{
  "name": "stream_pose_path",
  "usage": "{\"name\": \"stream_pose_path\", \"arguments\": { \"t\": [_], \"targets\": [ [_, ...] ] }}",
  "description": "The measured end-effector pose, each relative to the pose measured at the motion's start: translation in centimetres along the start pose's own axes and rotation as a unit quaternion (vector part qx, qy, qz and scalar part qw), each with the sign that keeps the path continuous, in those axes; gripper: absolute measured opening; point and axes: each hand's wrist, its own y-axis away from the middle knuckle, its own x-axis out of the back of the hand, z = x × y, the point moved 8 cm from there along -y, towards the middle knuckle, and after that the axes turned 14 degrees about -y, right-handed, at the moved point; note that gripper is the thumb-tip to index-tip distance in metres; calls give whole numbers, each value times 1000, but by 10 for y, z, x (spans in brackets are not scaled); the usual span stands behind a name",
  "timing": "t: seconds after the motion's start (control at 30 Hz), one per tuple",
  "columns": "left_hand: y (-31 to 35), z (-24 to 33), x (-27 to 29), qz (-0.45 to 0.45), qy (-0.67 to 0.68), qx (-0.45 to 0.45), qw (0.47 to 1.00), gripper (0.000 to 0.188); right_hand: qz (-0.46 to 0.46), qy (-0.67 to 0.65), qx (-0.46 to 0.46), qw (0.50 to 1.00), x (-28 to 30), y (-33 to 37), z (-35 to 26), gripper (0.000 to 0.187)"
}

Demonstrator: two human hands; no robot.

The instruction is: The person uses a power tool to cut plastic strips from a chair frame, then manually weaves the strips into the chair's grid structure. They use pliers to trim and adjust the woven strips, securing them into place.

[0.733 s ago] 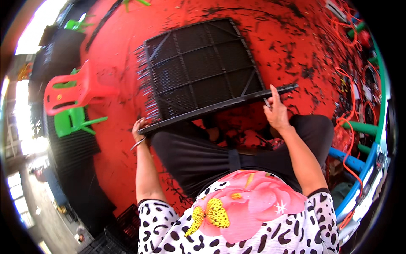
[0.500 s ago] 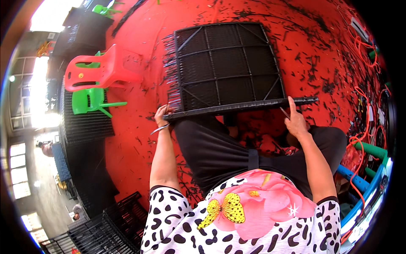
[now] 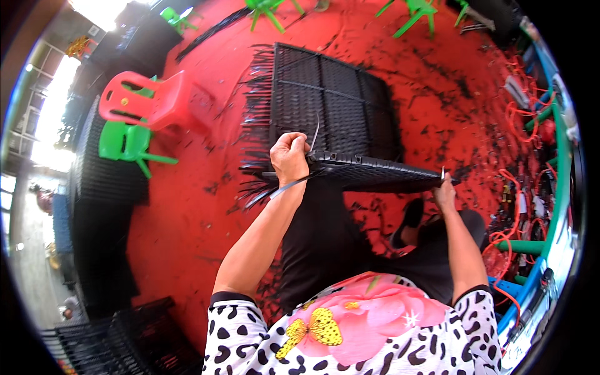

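Observation:
A black woven panel on a crossed frame (image 3: 337, 94) stands tilted over my legs, its near edge raised toward me. Loose dark strips (image 3: 257, 94) fringe its left side. At the near left corner my left hand (image 3: 289, 157) is closed, and a thin curved strip (image 3: 317, 128) rises from it. Another flat strip (image 3: 289, 186) lies across the wrist. My right hand (image 3: 445, 195) is closed at the near edge's right end. A thin pale tip (image 3: 443, 172) sticks up beside its fingers; what it belongs to is hidden.
A red chair (image 3: 144, 100) and a green chair (image 3: 128, 142) stand to the left, beside dark woven furniture (image 3: 100, 169). Black scraps (image 3: 431, 81) litter the red floor. Orange cords (image 3: 509, 237) and a green-blue frame (image 3: 544, 219) are on the right. More green chairs (image 3: 415, 14) stand at the far side.
The panel has tipped, its near edge turning up toward me. My left hand has moved right and upward around the corner; my right hand has lowered and its pointing finger has folded in.

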Motion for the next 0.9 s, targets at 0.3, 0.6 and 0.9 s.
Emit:
{"name": "stream_pose_path", "arguments": {
  "t": [0.3, 0.6, 0.9],
  "targets": [
    [17, 42, -75, -75, 46, 3, 996, 14, -35, -126, 335, 933, 25, 119, -230, 45],
    [10, 4, -94, -198, 118, 59, 971, 15, -197, 217, 432, 853, -52, 135, -305, 26],
    [17, -8, -98, -484, -217, -86, 843, 39, -200, 175, 464, 845, -47, 140, -297, 28]
  ]
}}
